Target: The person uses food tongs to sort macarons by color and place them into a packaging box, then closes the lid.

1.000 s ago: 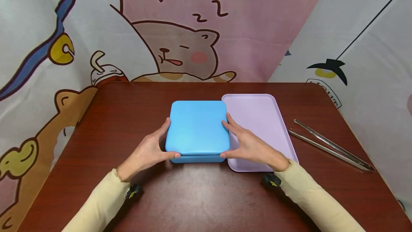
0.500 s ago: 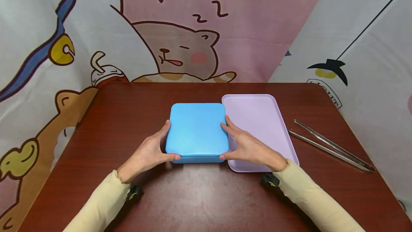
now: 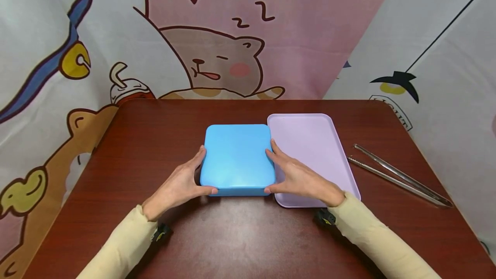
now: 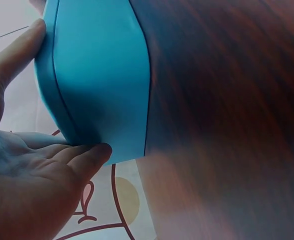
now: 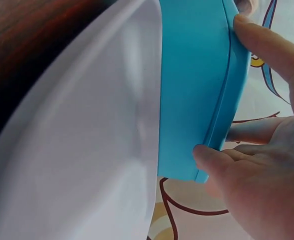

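A blue box (image 3: 232, 192) with a rounded square lid (image 3: 238, 156) stands on the table. The lid sits down on the box, and its thin seam shows along the sides in both wrist views. My left hand (image 3: 178, 184) grips the lid's left side, thumb at the front corner and fingers toward the far corner. On the opposite side my right hand (image 3: 300, 178) grips in the same way, its thumb (image 5: 257, 35) on the lid's edge. The inside of the box is hidden.
A pale purple tray (image 3: 310, 158) lies right beside the box, under my right hand. Metal tongs (image 3: 399, 175) rest spread apart at the right side of the brown table (image 3: 155, 128). A printed cartoon cloth (image 3: 310, 25) hangs behind the table.
The lid has come down onto the box; the gap at its front has closed. Both hands have moved slightly down and toward the near side with it. Tray and tongs have stayed put.
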A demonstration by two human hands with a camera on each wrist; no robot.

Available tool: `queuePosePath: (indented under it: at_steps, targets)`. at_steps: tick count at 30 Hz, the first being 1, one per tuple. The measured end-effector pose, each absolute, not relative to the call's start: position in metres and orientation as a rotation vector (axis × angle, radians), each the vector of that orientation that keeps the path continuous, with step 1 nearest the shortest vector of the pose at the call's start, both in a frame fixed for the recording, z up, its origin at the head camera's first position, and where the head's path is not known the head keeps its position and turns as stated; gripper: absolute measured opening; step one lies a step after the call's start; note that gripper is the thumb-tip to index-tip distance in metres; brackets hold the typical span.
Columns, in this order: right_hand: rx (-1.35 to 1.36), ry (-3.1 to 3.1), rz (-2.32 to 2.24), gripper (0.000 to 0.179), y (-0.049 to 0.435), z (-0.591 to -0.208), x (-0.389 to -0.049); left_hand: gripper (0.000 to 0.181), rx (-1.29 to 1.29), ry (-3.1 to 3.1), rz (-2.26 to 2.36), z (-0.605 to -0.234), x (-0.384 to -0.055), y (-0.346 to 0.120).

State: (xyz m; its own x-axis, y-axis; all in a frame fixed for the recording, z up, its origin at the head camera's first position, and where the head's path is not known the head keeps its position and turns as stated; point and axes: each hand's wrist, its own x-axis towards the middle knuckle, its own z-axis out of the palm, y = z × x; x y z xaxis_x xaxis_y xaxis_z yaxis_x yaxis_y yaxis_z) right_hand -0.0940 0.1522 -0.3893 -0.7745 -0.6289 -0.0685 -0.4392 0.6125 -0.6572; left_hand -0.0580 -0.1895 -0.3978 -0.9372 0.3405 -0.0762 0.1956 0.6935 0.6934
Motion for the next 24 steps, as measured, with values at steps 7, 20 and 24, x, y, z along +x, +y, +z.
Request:
queuePosePath:
  at_steps: [7,20,24]
  targets:
    - [-0.894,2.570,-0.888,0.111,0.152,-0.389,-0.093,0.120,0.453,2.705,1.046,-0.398,-0.059,-0.190]
    - [-0.918,2.688,-0.700,0.111,0.157,-0.368,-0.105,0.098,0.490,2.877,0.916,-0.384,-0.076,-0.186]
    - [-0.936,2.719,-0.593,0.109,0.155,-0.365,-0.121,0.098,0.597,2.925,0.801,-0.383,-0.094,-0.178]
